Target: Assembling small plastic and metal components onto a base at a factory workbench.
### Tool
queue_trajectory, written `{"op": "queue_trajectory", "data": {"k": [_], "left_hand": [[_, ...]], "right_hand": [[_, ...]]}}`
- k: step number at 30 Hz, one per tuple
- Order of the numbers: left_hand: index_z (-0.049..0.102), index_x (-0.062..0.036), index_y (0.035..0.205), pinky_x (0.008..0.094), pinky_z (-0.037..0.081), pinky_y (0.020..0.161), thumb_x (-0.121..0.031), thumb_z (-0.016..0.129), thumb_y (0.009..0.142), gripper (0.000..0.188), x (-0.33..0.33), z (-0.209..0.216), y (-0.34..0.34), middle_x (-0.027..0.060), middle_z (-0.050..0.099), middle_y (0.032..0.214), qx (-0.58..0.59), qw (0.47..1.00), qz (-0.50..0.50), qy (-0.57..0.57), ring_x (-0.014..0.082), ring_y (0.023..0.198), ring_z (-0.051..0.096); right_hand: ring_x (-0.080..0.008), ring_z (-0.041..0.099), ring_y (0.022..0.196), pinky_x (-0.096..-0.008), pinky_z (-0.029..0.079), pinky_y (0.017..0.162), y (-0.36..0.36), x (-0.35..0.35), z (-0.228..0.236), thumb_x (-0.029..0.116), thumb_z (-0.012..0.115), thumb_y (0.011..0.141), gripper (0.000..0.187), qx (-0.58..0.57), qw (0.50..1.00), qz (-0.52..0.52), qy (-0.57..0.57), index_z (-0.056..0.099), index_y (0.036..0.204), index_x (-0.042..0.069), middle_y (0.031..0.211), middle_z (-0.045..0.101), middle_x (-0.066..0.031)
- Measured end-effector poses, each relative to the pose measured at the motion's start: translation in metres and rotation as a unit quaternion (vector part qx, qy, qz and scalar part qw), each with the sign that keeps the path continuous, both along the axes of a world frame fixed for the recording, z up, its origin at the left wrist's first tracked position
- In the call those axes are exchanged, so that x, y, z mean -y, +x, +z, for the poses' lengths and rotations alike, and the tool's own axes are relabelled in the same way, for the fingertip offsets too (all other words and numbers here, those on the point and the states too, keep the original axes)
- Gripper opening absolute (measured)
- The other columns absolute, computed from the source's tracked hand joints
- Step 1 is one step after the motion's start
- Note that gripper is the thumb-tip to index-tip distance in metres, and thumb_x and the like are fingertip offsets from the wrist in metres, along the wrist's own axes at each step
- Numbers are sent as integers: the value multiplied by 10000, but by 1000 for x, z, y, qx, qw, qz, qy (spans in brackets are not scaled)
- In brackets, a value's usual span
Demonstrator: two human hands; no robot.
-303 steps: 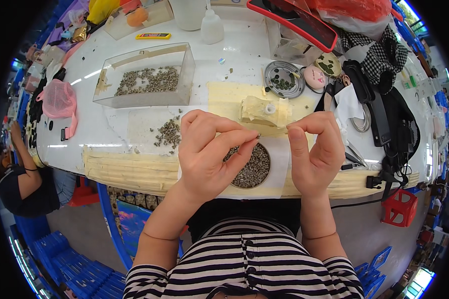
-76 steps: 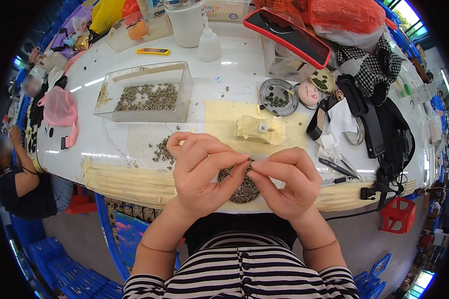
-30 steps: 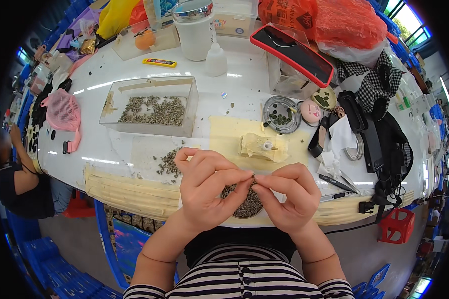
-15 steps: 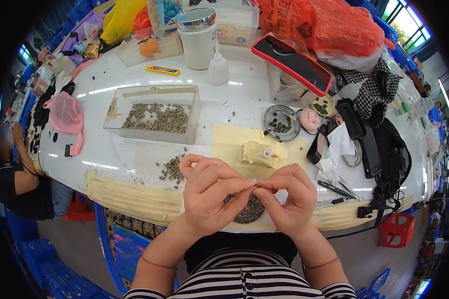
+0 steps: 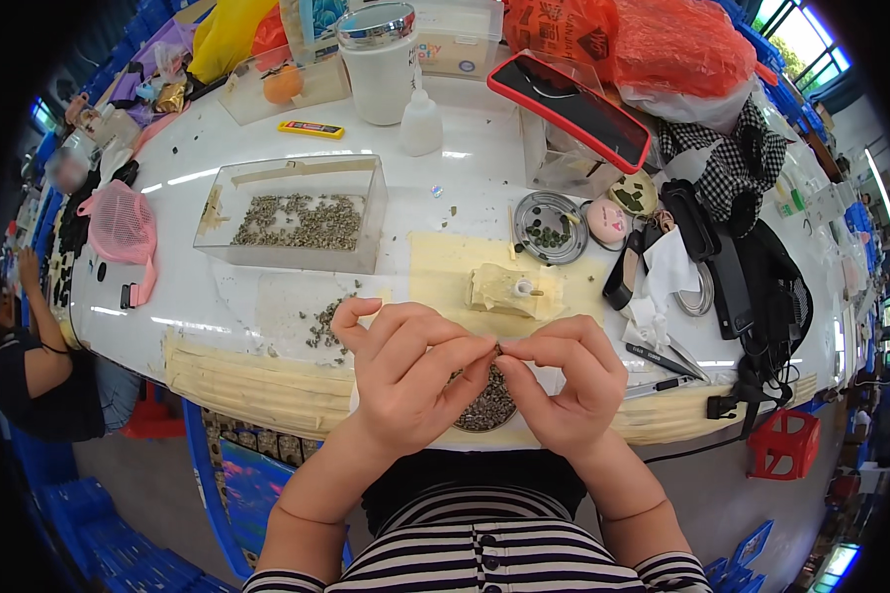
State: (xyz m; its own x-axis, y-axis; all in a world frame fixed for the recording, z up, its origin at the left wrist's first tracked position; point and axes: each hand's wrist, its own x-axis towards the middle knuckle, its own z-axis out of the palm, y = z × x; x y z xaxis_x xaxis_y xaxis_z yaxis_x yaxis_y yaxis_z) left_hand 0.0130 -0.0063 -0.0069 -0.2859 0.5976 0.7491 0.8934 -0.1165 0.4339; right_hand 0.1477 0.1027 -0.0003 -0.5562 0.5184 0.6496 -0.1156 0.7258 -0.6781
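My left hand (image 5: 410, 368) and my right hand (image 5: 569, 383) meet fingertip to fingertip above the table's near edge. Thumb and forefinger of each are pinched around one tiny dark piece (image 5: 498, 350), mostly covered by the fingers. Below them sits a round dish filled with small grey-brown pieces (image 5: 488, 407), partly hidden by my hands. A loose heap of similar small pieces (image 5: 324, 326) lies beyond my left hand. Just past my fingertips stands a tape-covered block (image 5: 499, 291) with a short peg, on a yellowish sheet (image 5: 435, 259).
A clear box (image 5: 366, 222) of small pieces stands at left. At right are a round tin (image 5: 576, 211) with green bits, tweezers (image 5: 663, 362), and a red-framed phone (image 5: 569, 109) propped on a container. Behind are a white jar (image 5: 379, 79) and a squeeze bottle (image 5: 421, 127). Someone sits far left.
My view has shifted slightly, so the table things sit a little up and left. Both hands keep their pinch at the same spot, with the fingertips pressed closer together.
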Motion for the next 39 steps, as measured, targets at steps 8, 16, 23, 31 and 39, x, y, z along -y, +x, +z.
{"op": "queue_trajectory", "data": {"k": [8, 16, 23, 31, 39], "left_hand": [[720, -167, 881, 415, 259, 972, -110, 813, 662, 245, 2, 0, 0, -68, 629, 820, -7, 1000, -12, 6, 149, 791, 578], [734, -177, 882, 395, 273, 926, -99, 817, 668, 242, 3, 3, 0, -72, 636, 831, 55, 998, -38, 1, 146, 815, 582], [734, -170, 888, 403, 277, 901, -97, 821, 669, 246, 0, 1, -1, -69, 638, 834, 45, 997, -55, 11, 148, 809, 583], [720, -167, 878, 398, 275, 909, -93, 815, 675, 236, -1, 1, 0, -64, 627, 815, 41, 998, -42, 12, 145, 779, 586], [710, -160, 872, 414, 270, 950, -116, 821, 685, 221, -3, -5, 0, -56, 616, 829, -19, 1000, 17, -7, 144, 805, 595]], "right_hand": [[-104, 549, 660, -232, 452, 590, 2, -4, -1, 2, 721, 841, 49, 34, 983, 73, -164, 672, 848, -4, 801, 616, -46], [-63, 529, 763, -210, 433, 666, 7, -5, -1, 35, 641, 929, 58, 41, 924, 171, -339, 636, 907, -19, 886, 576, -27], [-58, 514, 723, -208, 425, 655, 7, -5, -1, 31, 638, 928, 58, 48, 921, 162, -351, 631, 893, -16, 872, 566, -22], [-53, 515, 714, -204, 423, 653, 5, -3, -3, 37, 642, 928, 69, 57, 926, 137, -346, 629, 887, -16, 835, 563, -13], [-129, 554, 621, -242, 451, 552, 1, 0, -3, -6, 733, 807, 134, 6, 999, 30, -41, 727, 940, 13, 814, 626, -58]]}}
